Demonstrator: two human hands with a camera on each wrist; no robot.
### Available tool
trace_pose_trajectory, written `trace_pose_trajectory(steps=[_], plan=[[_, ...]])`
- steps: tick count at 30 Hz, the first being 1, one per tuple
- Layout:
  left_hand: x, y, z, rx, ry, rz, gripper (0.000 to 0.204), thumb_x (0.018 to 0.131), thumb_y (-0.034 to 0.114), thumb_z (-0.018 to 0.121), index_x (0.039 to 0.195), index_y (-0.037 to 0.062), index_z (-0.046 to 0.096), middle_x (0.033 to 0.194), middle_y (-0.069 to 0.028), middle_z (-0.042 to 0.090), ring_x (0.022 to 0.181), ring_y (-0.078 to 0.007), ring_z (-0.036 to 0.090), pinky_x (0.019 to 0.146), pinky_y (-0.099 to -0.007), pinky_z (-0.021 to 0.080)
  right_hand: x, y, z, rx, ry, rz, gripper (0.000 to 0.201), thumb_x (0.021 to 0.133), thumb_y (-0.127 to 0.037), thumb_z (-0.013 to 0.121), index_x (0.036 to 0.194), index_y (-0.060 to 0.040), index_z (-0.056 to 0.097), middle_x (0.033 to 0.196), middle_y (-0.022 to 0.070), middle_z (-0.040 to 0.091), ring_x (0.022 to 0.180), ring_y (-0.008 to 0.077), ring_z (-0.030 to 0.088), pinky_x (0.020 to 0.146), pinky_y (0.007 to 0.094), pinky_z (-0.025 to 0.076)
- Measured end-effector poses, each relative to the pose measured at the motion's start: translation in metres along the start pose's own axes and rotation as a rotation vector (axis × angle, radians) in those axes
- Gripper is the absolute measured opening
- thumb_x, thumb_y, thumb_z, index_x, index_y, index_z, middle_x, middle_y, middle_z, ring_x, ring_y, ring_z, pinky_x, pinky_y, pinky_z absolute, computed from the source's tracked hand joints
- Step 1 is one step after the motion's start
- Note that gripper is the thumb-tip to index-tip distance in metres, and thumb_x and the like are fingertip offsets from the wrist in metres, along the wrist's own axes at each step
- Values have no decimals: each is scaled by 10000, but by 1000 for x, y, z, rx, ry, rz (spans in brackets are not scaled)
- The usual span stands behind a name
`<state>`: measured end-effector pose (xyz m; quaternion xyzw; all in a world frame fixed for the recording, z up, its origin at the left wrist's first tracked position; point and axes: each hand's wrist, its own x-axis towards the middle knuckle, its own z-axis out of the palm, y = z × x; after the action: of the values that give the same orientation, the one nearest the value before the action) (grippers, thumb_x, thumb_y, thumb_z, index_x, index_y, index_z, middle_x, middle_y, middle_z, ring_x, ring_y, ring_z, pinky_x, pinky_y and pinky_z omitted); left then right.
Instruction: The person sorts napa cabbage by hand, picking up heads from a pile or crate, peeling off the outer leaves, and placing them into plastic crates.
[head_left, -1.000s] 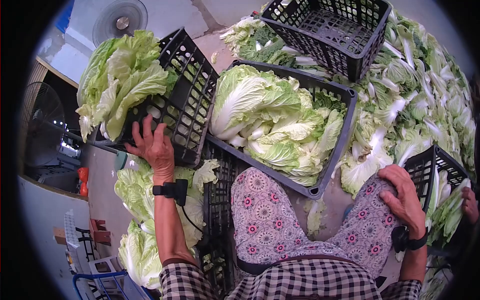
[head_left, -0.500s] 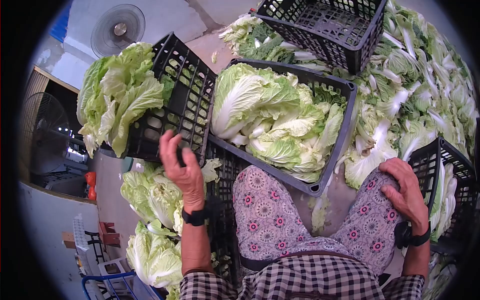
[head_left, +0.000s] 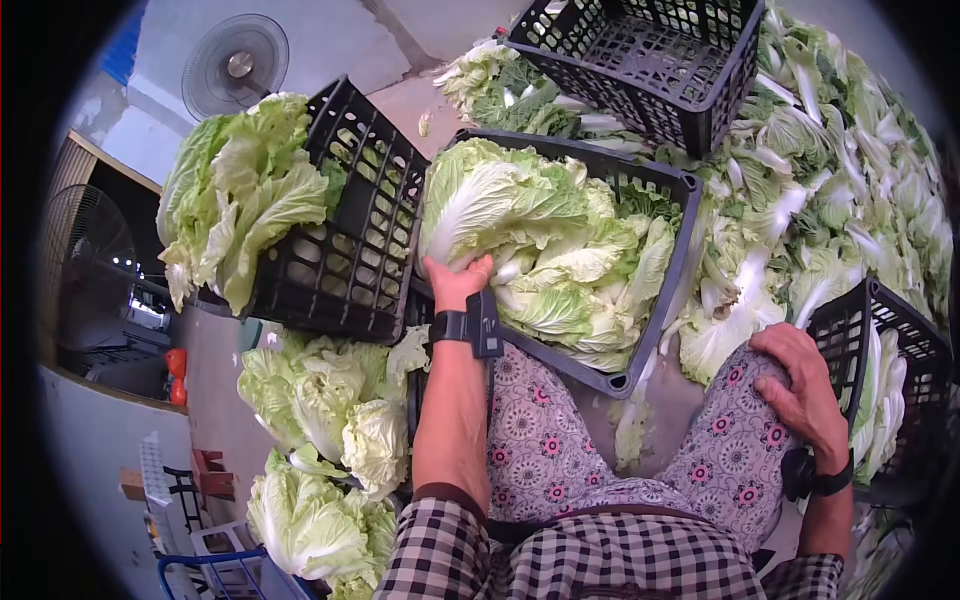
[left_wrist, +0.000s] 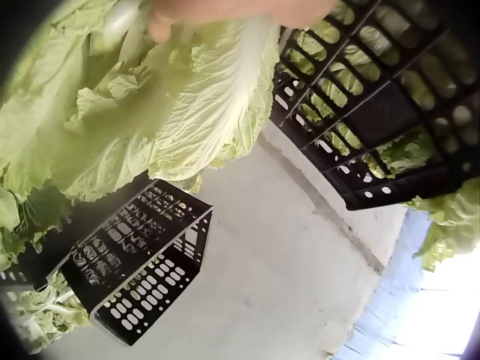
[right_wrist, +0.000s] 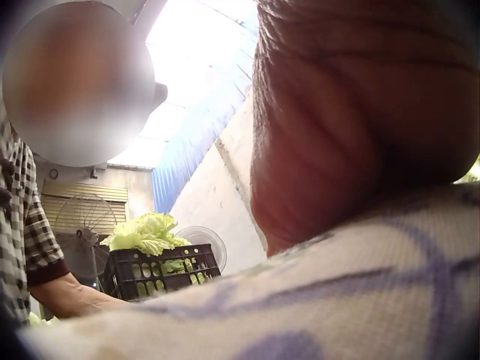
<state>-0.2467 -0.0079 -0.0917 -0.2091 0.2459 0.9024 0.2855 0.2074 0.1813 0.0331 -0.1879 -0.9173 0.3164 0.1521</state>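
Napa Cabbage in Hand at Packed Crate

Left hand (head_left: 460, 282) closes thumb and fingers, tips partly hidden, around the white base of a napa cabbage (head_left: 480, 200) lying at the near-left end of a black plastic crate (head_left: 655, 345). Right hand (head_left: 803, 385) rests on the patterned trousers (head_left: 545, 430), fingers loosely bent, holding nothing. Firm support under the heavy base, with little pressure on the frilled leaves, would likely prevent tearing; 2 hands may suit a sagging head. Head view alone shows the trimmed-leaf heap (head_left: 800, 200) and right hand's whole pose. Left wrist view reveals the cabbage's ruffled leaf edges (left_wrist: 217, 146) up close; right wrist view adds bright roof panels (right_wrist: 187, 67).
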Motion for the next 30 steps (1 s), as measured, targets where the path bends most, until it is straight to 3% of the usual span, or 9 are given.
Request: trace_pose_trajectory(steps=[6, 12, 15, 18, 21, 24, 25, 27, 30], plan=[[39, -2, -25, 189, -42, 289, 665, 824, 87, 599, 1324, 38, 163, 1334, -191, 308, 1162, -335, 408, 955, -446, 410, -3, 2, -1, -7, 34, 14, 385, 699, -188, 636, 1029, 0, 570, 1031, 163, 578, 1045, 339, 510, 956, 403, 360], [59, 4, -48, 307, -162, 315, 706, 790, 21, 612, 1318, 112, 152, 1310, -137, 327, 1092, -321, 464, 897, -431, 471, -4, 5, 0, 1, 51, 40, 376, 700, -176, 649, 1028, -7, 574, 1022, 156, 586, 1027, 334, 523, 936, 400, 380], [4, -17, 2, -96, -72, 156, 586, 823, 349, 653, 1261, 68, 385, 1179, -140, 474, 1093, -314, 469, 925, -433, 441, 0, 1, 0, 14, 36, 40, 369, 702, -171, 654, 1024, -8, 575, 1014, 154, 589, 1021, 335, 526, 932, 400, 381], [13, -27, 5, -106, 116, 40, 609, 798, 516, 627, 1189, 67, 499, 1102, -146, 536, 1115, -310, 462, 947, -440, 418, 3, 2, 1, 55, 25, 69, 361, 714, -179, 654, 1021, -7, 574, 1006, 153, 591, 1017, 335, 527, 928, 399, 383], [-2, -44, -4, 289, -4, 123, 791, 796, 526, 626, 1356, 102, 263, 1275, -173, 386, 1141, -312, 439, 974, -452, 391, 5, 0, 2, 55, 21, 58, 360, 717, -180, 654, 1021, -4, 573, 1004, 155, 591, 1015, 336, 528, 927, 402, 386], [10, -39, -7, 471, -47, 156, 862, 807, 343, 625, 1407, 166, 32, 1327, -191, 284, 1146, -309, 426, 944, -432, 418, 4, 1, 3, 22, 30, 41, 359, 718, -178, 652, 1022, -3, 572, 1007, 155, 591, 1018, 338, 527, 928, 403, 387], [12, -35, -8, 542, -88, 206, 914, 791, 175, 649, 1414, 187, -19, 1296, -194, 322, 1146, -293, 431, 920, -401, 439, 3, 1, 3, 16, 33, 35, 359, 717, -175, 652, 1022, -3, 572, 1009, 156, 591, 1019, 338, 527, 930, 403, 386], [7, -27, -5, 416, -89, 183, 872, 801, 116, 632, 1410, 184, 12, 1276, -194, 364, 1153, -288, 430, 905, -410, 449, 2, 1, 3, 6, 38, 25, 358, 714, -170, 651, 1021, -3, 573, 1011, 156, 592, 1021, 338, 526, 933, 402, 384], [-17, -19, 16, -174, 33, -44, 645, 880, 444, 506, 1373, 113, 254, 1311, -180, 374, 1176, -322, 409, 927, -530, 415, 1, 1, 1, 8, 31, 35, 359, 714, -171, 653, 1021, -2, 573, 1012, 156, 594, 1025, 337, 526, 931, 402, 384]])
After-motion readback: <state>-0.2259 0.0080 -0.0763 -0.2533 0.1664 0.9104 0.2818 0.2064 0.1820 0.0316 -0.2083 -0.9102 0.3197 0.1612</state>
